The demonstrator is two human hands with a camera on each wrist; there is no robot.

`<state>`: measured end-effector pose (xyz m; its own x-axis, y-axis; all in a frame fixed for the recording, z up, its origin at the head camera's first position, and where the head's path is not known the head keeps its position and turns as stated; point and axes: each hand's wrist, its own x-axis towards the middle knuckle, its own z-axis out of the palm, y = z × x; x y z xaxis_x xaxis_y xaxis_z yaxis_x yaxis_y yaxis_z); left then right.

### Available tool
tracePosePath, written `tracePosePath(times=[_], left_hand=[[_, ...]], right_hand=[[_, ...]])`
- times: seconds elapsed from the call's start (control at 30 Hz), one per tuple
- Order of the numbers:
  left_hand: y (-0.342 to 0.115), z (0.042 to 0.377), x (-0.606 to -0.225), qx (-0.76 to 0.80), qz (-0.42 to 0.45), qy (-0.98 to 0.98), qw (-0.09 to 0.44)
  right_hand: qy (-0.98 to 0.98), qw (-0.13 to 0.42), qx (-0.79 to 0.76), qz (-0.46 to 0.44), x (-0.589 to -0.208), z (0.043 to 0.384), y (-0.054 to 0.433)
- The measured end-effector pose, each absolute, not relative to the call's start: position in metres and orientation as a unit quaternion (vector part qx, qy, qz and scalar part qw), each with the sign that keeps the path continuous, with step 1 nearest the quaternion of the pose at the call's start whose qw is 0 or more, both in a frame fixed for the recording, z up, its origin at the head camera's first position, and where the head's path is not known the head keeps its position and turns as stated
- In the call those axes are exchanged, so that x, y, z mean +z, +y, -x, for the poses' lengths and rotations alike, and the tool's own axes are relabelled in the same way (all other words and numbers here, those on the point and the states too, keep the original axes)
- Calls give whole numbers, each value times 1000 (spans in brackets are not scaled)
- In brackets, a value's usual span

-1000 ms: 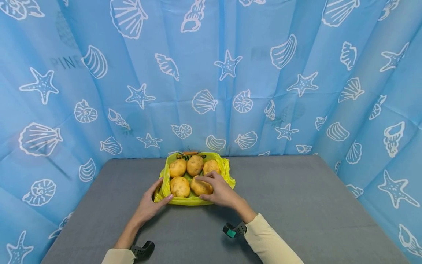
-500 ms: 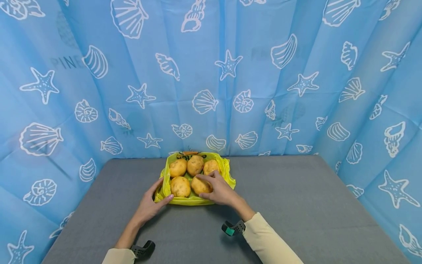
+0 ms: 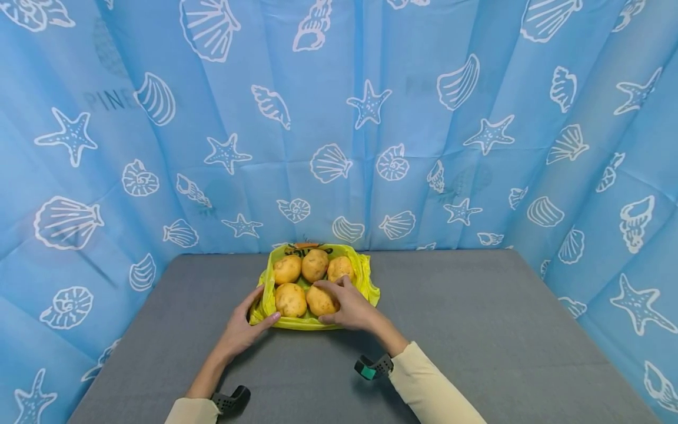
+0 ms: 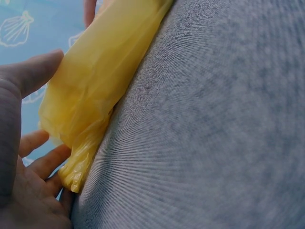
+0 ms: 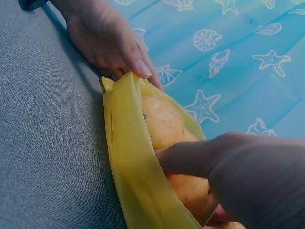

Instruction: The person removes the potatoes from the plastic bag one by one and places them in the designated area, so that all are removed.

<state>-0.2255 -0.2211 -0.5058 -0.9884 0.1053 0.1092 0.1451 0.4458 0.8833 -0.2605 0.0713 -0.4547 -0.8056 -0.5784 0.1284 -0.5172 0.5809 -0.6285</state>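
Several potatoes (image 3: 291, 300) sit in a yellow plastic bag (image 3: 296, 324) with its top spread wide. My right hand (image 3: 351, 305) reaches in over the bag's front right and grips the front-right potato (image 3: 320, 301), thumb on the near side and fingers over its top. In the right wrist view, the thumb dips inside the bag's yellow wall (image 5: 131, 162). My left hand (image 3: 241, 330) steadies the bag's front-left corner. The left wrist view shows its thumb (image 4: 43, 71) straight against the plastic and its fingers (image 4: 50, 162) spread by the bunched corner (image 4: 78, 169).
The bag stands near the far edge of a table covered in grey cloth (image 3: 477, 330). Right behind it hangs a blue curtain (image 3: 339, 194) printed with white shells and starfish, which also runs along both sides. A dark band (image 3: 373, 366) circles each wrist.
The right hand has shifted slightly left, and the front-right potato has turned and moved a little left with it. The left hand and the bag stay in place.
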Motion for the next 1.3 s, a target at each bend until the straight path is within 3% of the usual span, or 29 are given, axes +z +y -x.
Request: tracePosePath(times=[0.27,0.6,0.97,1.3], left_hand=[[-221,225,-506,-520,77,-851,19],[-221,225,-503,-532,83,-843,17],[-222,224,-504,-527,83,-846,16],[-222,224,-504,-510,84,-856,14]], right_hand=[[855,26,-417,308,-448,255,79],[840,-9,-485,244,-445,255,100],[849,-42,-492,191,-437,268,140],[854,-61,-505,110,-451,283,183]])
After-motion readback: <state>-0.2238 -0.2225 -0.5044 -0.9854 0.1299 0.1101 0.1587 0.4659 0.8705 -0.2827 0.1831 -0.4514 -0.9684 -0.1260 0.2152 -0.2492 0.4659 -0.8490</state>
